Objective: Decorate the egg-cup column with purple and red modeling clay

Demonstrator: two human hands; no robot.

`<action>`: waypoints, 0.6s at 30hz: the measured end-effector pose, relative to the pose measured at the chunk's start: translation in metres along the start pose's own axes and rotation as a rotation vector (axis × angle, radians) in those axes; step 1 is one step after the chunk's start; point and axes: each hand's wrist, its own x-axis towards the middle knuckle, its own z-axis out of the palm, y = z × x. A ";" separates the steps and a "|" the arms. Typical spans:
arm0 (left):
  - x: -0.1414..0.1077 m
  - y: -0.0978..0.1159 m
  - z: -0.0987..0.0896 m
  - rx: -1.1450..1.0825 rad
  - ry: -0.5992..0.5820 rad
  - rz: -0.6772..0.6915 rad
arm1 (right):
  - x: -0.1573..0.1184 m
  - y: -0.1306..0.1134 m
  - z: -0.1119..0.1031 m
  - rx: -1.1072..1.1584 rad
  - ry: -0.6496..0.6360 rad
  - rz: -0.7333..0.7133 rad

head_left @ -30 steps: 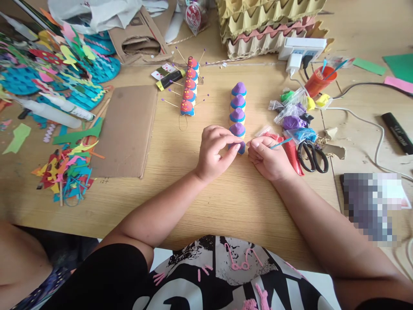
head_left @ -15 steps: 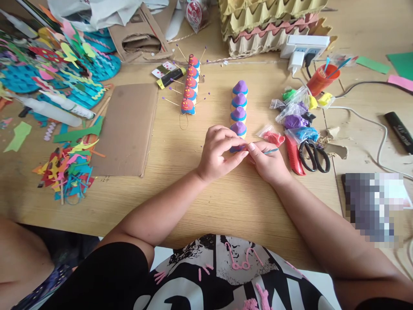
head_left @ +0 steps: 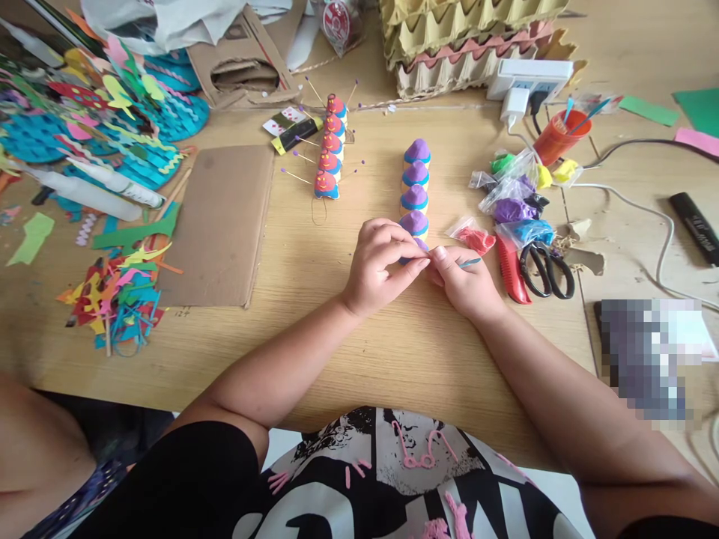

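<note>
My left hand and my right hand meet at their fingertips over the near end of a row of purple and blue domes. A thin blue tool sticks out from my right hand, whose fingers are wrapped round it. The left thumb and forefinger pinch something too small to make out. Farther left stands a red and blue caterpillar figure with smiling faces and purple-tipped sticks.
Right of the domes lie bagged clay, a red cutter, black-handled scissors and an orange cup. Cardboard and paper scraps are at left, egg trays at back. Another person's arm shows lower left.
Both hands stay nearly in place, fingertips still together. A little more of the nearest purple dome shows beside the left fingers; the blue tool has shifted very slightly.
</note>
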 end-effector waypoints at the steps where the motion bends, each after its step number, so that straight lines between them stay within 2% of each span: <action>1: 0.000 0.000 0.000 -0.001 0.004 -0.006 | 0.000 0.002 0.000 0.017 -0.001 -0.002; 8: 0.001 -0.002 -0.001 0.032 0.012 -0.040 | 0.000 0.018 -0.005 0.209 -0.013 0.042; 18: -0.001 0.000 -0.004 -0.033 0.015 -0.144 | 0.002 0.015 -0.004 0.319 0.031 0.061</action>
